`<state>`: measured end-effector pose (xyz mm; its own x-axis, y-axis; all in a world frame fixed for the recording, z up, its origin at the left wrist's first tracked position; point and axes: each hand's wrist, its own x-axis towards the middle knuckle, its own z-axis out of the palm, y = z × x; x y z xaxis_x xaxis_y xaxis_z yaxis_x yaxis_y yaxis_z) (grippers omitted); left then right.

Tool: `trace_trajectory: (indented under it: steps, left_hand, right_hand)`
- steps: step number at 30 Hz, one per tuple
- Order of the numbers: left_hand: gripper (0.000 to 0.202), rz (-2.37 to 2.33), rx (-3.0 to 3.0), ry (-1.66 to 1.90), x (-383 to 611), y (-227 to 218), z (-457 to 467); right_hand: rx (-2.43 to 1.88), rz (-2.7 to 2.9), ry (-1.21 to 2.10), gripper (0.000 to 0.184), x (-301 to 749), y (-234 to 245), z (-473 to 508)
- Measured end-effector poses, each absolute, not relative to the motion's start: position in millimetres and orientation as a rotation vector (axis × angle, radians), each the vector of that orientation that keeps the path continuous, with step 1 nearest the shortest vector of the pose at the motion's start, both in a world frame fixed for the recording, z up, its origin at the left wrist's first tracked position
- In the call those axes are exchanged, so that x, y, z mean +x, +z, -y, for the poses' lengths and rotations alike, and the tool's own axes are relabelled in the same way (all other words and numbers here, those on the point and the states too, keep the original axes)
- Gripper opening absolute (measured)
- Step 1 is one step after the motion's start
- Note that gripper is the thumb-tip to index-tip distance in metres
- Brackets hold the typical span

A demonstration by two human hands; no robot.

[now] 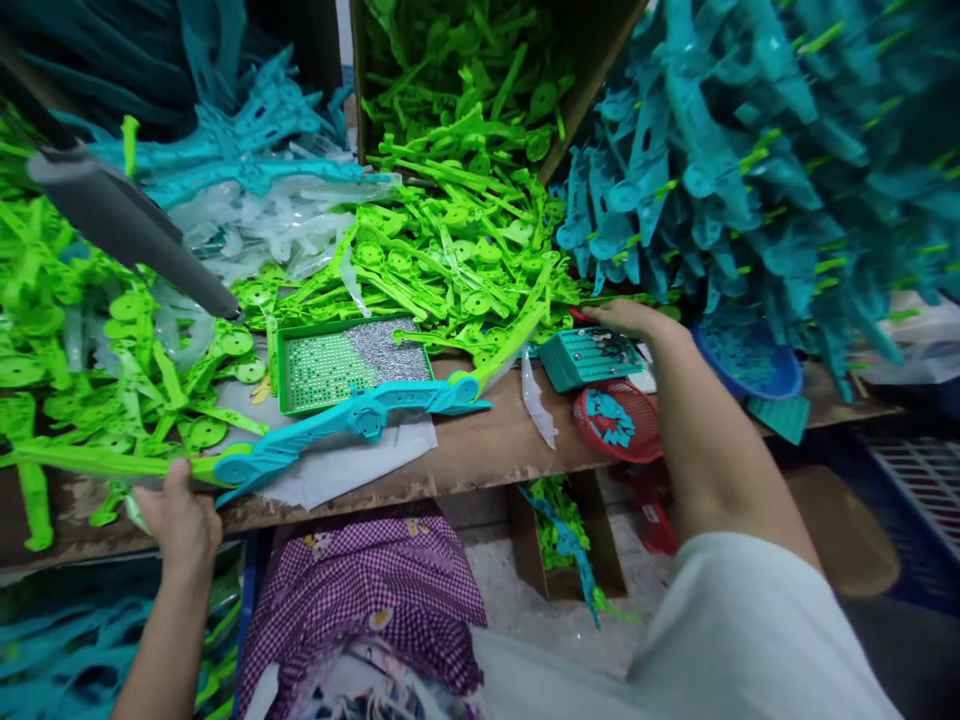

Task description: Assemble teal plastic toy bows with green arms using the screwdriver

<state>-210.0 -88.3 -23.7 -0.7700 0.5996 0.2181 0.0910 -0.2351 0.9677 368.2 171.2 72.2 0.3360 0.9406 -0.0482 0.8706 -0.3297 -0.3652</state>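
Holding one jointed strip (405,400) beside one green tray (282,374)

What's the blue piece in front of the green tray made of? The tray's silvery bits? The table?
The blue piece: probably plastic, slightly shiny with moulded-looking ridges. The silvery bits: likely metal, from their grey glints. The table: maybe wood, dull brown, edge worn.
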Motion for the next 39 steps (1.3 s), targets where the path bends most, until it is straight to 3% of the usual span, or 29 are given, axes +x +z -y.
trace_trajectory:
  steps: [3,7,13,17,21,28,39]
  left_hand:
    - [0.024,-1.779,0.616,2.083,-207.3,-17.9,83.9]
    - [0.03,-1.803,0.501,2.069,-205.3,-13.0,80.9]
    - [0.03,-1.81,0.534,2.093,-205.9,-14.0,82.2]
    - [0.03,-1.783,0.594,2.067,-206.7,-16.2,81.1]
    - [0.039,-1.899,0.574,2.056,-208.9,-19.3,77.9]
    - [0.043,-1.898,0.568,2.065,-207.0,-18.1,77.6]
    - [0.032,-1.804,0.682,2.019,-200.7,-13.4,85.9]
  right_hand:
    - [-2.366,1.718,0.583,0.046,373.2,74.6,-171.4]
    - [-2.369,1.734,0.611,0.046,374.7,74.4,-171.6]
    - [-2.305,1.703,0.616,0.015,378.7,71.8,-168.1]
    - [-2.179,1.66,0.674,0.008,384.9,68.3,-164.2]
    - [-2.142,1.828,0.511,0.012,383.3,66.7,-165.3]
    - [-2.187,2.187,-0.103,0.032,361.7,80.6,-146.4]
    - [-2.509,1.59,-0.062,0.044,335.7,90.8,-138.4]
